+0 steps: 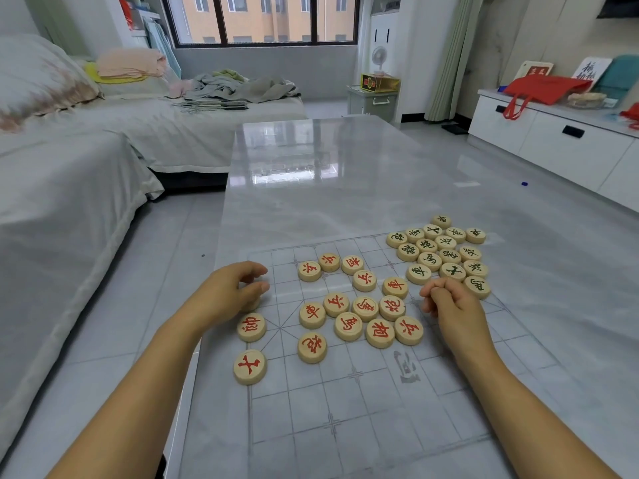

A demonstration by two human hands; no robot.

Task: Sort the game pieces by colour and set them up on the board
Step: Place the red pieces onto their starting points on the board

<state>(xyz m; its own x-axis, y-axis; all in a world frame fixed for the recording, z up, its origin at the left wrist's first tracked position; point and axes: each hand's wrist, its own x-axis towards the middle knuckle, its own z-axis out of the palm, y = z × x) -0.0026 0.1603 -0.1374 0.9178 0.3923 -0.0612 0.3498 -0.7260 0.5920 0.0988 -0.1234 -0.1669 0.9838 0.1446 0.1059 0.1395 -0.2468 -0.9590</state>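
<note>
I see a glossy grey table (pixel 332 167) running away from me, with a sofa (pixel 86 150) draped in pale cloth on its left, a heap of crumpled clothes (pixel 242 86) at its far end. A wide window (pixel 262 19) faces an orange building, and to the right a red bag (pixel 546 89) lies on a low white cabinet (pixel 553 140).

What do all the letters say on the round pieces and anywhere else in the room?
"帥", red, on the left-edge piece.
"士", red, on the nearest piece.
"相", red, on the front-row piece.
"馬", green, on the far-pile piece.
The other pieces: turned, not surely readable.
The board mark and shelf cards: too faint or blurred.
</note>
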